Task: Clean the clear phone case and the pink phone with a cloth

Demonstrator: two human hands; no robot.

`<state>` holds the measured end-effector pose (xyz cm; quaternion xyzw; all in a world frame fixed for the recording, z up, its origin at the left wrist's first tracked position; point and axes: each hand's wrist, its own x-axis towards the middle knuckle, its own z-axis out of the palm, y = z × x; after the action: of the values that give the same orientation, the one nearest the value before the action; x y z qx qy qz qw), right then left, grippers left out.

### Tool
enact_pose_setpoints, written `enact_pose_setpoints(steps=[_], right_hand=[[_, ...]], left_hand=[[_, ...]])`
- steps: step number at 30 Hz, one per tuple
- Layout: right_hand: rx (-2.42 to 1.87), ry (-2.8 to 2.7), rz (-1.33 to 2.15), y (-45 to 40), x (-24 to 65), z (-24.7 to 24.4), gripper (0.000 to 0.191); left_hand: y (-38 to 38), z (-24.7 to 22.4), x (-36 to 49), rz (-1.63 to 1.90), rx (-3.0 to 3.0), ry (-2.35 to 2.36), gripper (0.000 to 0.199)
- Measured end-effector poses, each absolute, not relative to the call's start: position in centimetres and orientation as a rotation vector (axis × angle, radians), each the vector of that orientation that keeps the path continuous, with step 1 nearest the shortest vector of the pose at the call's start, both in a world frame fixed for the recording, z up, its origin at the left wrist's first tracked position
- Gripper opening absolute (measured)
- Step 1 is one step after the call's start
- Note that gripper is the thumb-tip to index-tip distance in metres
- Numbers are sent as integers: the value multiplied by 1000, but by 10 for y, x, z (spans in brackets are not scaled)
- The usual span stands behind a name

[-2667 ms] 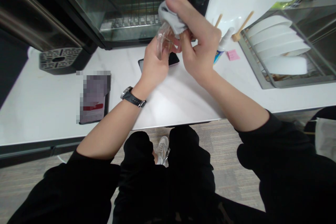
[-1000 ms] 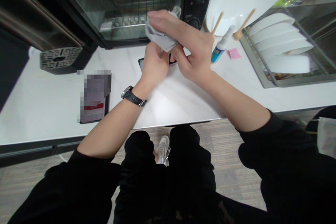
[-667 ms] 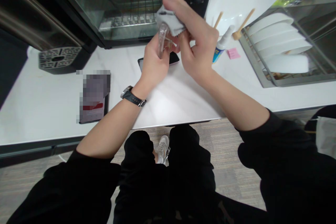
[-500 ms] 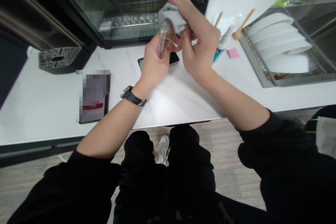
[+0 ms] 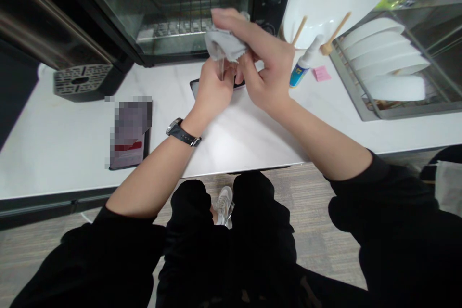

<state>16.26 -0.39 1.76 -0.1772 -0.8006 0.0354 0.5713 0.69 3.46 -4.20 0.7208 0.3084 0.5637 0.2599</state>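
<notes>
My left hand (image 5: 212,89) grips a clear plastic piece (image 5: 221,68) upright, and most of that piece is hidden by fingers and fabric. My right hand (image 5: 263,70) pinches a grey microfibre cloth (image 5: 224,44) over the top of the piece. The two hands touch and are raised above the white marble counter (image 5: 245,139). A black phone (image 5: 197,89) lies on the counter just below them, partly hidden. A black watch (image 5: 183,134) sits on my left wrist.
A glass-doored toaster oven (image 5: 180,9) stands behind my hands. To the right are a small spray bottle (image 5: 303,70), a pink sticky note (image 5: 321,73) and a metal rack of white plates (image 5: 390,67). A pixelated tablet (image 5: 130,134) lies at left, near a dark appliance (image 5: 81,82).
My right hand has slid left and down with the cloth, which now covers more of the clear piece. My left hand has barely moved.
</notes>
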Motion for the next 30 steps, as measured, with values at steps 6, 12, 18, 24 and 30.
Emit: enact_pose_setpoints(steps=[6, 12, 18, 24, 30], right_hand=[[-227, -1877, 131, -1, 160, 17, 52], [-441, -1856, 43, -3, 163, 16, 55], [-580, -1768, 90, 0, 165, 13, 46], [-593, -1642, 25, 11, 164, 8, 49], [-605, -1764, -14, 14, 168, 8, 52]], left_hand=[[33, -45, 7, 1610, 1996, 845, 18], [47, -52, 4, 1586, 1931, 723, 16], [55, -54, 0, 1505, 1908, 490, 31], [54, -54, -5, 1465, 1943, 446, 24], [57, -53, -6, 1507, 1947, 474, 19]])
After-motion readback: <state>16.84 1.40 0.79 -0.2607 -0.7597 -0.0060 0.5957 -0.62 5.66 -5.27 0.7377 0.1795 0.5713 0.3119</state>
